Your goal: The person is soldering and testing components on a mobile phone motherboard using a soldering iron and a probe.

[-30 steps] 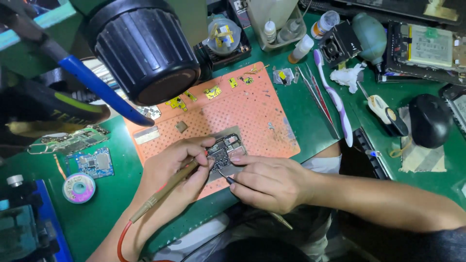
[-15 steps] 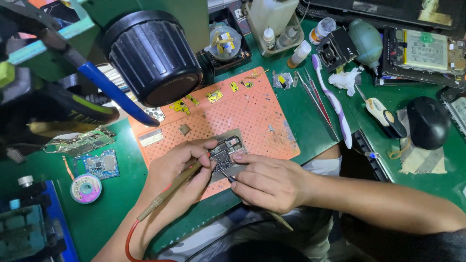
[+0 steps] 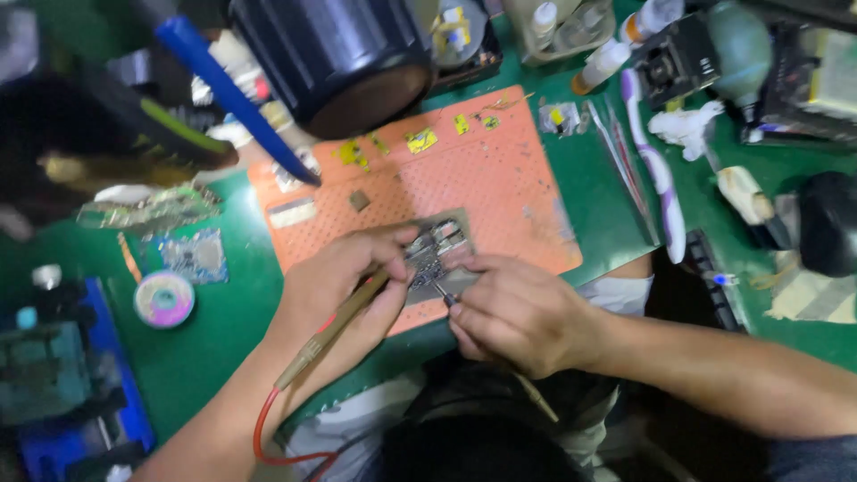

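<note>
A small circuit board lies on an orange perforated mat near the table's front edge. My left hand grips a slim tan soldering iron with a red cord, its tip at the board's left side. My right hand pinches thin metal tweezers whose points touch the board's lower edge. Both hands rest on the mat around the board, partly hiding it. The view is blurred.
A black microscope barrel hangs over the mat's far side. A toothbrush, bottles and a dark mouse lie to the right. A solder reel and another small board sit left.
The view has shifted and blurred, with the scene sliding right and down in frame. Both hands stay at the circuit board with the same tools.
</note>
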